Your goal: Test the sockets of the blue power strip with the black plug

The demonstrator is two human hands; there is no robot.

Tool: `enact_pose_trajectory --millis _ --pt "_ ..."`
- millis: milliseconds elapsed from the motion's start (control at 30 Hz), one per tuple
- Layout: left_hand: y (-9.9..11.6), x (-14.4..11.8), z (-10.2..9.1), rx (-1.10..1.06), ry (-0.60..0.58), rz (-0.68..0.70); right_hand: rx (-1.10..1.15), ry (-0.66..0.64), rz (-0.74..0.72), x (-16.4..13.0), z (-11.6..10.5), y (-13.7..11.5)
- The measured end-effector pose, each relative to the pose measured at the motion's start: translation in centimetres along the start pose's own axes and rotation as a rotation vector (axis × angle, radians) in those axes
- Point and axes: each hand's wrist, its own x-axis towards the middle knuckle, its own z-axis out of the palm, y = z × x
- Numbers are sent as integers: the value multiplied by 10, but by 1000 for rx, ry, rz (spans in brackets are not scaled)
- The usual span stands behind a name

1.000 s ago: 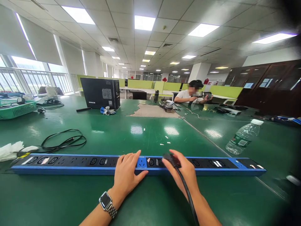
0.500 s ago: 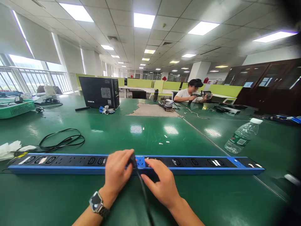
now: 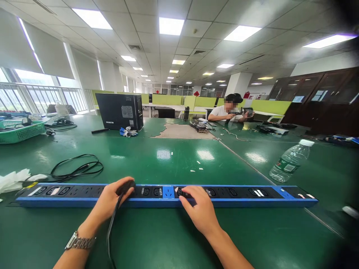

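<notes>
A long power strip (image 3: pixel 241 201) with a blue frame and black sockets lies across the green table. My left hand (image 3: pixel 110 198), with a metal-band watch on its wrist, is closed around a black plug (image 3: pixel 129 184) over the left-middle part of the strip. The plug's cable (image 3: pixel 110 228) runs down toward me; its prongs are hidden. My right hand (image 3: pixel 203 213) rests by the strip just right of the central blue socket (image 3: pixel 168 192), its thumb and fingers apart and holding nothing. Its fingertips are at a black socket (image 3: pixel 178 191).
A coiled black cable (image 3: pixel 77 168) lies behind the strip's left part, near crumpled white tissue (image 3: pixel 14 179). At right stands a tilted-looking water bottle (image 3: pixel 291 162). Farther back are a computer case (image 3: pixel 119 112), a green basket (image 3: pixel 22 132), and a seated person (image 3: pixel 224 112).
My left hand has moved left along the strip with the plug, away from the central blue socket. My right hand has shifted slightly right.
</notes>
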Motion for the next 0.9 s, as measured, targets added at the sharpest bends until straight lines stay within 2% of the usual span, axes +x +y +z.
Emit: enact_pose_trajectory --millis 333,567,700,800,900 --pt "9 2 -1 -9 -64 24 13 -23 -4 -1 1 -7" --pt "18 4 -9 -16 -151 -11 -2 -12 -6 -1 -1 -6" --pt "16 3 -9 -45 -176 -9 -20 -30 -16 -1 1 -3" --pt "10 2 -8 -109 -142 -14 -26 -24 -28 -1 2 -2" --pt "8 1 -4 -252 23 -74 -22 -22 -4 -1 2 -3"
